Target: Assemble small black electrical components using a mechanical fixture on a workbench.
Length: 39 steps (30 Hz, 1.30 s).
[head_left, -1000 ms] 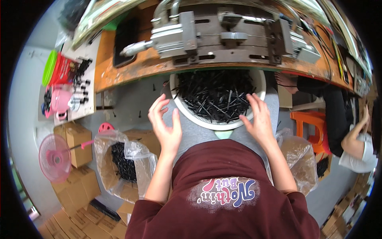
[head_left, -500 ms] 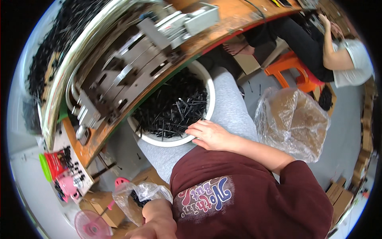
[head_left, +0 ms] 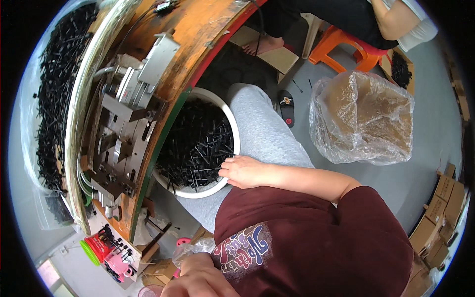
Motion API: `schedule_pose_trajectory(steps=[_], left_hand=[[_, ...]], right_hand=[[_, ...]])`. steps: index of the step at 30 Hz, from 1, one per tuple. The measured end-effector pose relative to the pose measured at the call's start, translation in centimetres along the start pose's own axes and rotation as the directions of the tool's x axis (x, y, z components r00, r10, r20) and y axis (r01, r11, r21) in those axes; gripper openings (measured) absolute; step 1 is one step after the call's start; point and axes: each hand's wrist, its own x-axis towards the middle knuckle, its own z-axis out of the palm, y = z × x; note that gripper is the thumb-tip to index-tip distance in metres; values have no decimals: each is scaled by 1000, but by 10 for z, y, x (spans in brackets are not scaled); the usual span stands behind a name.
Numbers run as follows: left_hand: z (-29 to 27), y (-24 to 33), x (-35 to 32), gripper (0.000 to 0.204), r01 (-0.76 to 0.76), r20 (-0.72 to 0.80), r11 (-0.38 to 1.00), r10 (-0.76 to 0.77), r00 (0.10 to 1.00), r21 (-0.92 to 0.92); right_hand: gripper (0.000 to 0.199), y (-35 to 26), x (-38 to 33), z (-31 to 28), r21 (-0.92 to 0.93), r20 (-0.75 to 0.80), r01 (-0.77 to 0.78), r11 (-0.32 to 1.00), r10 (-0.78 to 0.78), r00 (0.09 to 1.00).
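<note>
1. Left hand [head_left: 198, 282] low near the maroon shirt [head_left: 316, 247], fingers hidden, grip not clear.
2. Right hand [head_left: 242, 171] resting on the white bowl [head_left: 232, 128] rim, fingers loosely curled, holding nothing clearly.
3. Bowl on the lap, full of black screws [head_left: 193, 146].
4. Farther off, a metal machine [head_left: 123, 123].

View swung hard since a second ago: the desk [head_left: 208, 44] edge, then level across the top, now runs steeply up the left side. White basin [head_left: 232, 133] of black screws moved from top centre to left of centre. Left hand [head_left: 198, 282], earlier raised at the basin's left rim, is now low at the bottom edge, off the basin. Right hand [head_left: 245, 172] shifted from the far right rim to the near rim, fingers [head_left: 227, 166] on it.
</note>
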Motion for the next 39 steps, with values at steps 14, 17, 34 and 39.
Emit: schedule_pose_trajectory(steps=[14, 17, 34, 39], left_hand=[[13, -14, -4, 13, -57, -85, 998, 60, 995, 32], [-2, -6, -5, 13, -13, 76, 997, 7, 997, 77], [20, 17, -14, 42, -573, -204, 517, 604, 770, -636], [23, 14, -16, 44, -240, -147, 31, 711, 687, -970]], right_hand=[[20, 4, -1, 2, 14, 4, -7, 1000, 7, 1000], [20, 3, -2, -1, 14, 3, -6, 1000, 6, 1000], [20, -11, 4, -11, -27, 54, 11, 1000, -10, 999], [20, -42, 28, -41, 56, -21, 145, 988, -145, 989]])
